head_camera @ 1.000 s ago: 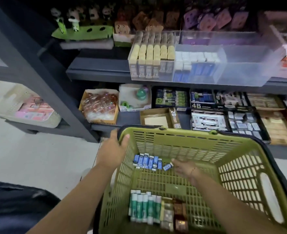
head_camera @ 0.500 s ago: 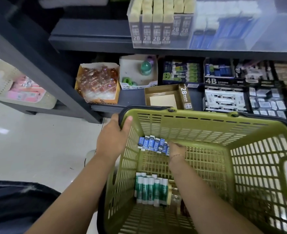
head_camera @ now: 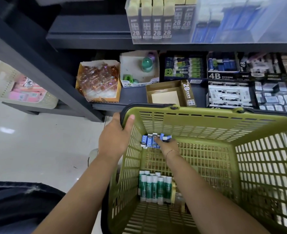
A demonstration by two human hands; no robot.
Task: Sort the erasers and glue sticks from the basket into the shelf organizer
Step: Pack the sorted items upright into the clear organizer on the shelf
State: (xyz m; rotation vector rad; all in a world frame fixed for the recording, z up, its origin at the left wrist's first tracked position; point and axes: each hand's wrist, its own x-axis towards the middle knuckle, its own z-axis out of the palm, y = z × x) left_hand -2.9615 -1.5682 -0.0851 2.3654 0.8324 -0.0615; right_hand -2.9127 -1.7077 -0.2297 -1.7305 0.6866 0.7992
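Olive-green basket (head_camera: 206, 122) (lattice walls), blue-white erasers (head_camera: 147, 141), green-white glue sticks (head_camera: 153, 188)

Evenly lit, floor (head_camera: 29, 146) glare (edges warped, soft).

Basket (head_camera: 206, 114) open-topped, bare floor between erasers (head_camera: 147, 143) and glue sticks (head_camera: 153, 188), box-crowded shelf (head_camera: 132, 97) just beyond far rim.

Dark grey shelving unit (head_camera: 88, 29), two tiers in view. Upper tier: clear plastic organizer bin (head_camera: 265, 31) at the front edge, left compartments packed with upright grey-and-cream 2B boxes (head_camera: 156, 27), blue-and-white packets (head_camera: 223, 19) beside them. Lower tier, left to right: yellow cardboard tray of amber cellophane-wrapped pieces (head_camera: 98, 81); white cardboard box (head_camera: 129, 65) holding small green items; open gold 2B carton (head_camera: 166, 93); black 4B display boxes (head_camera: 223, 75). Pale glossy floor (head_camera: 29, 141) lower left.
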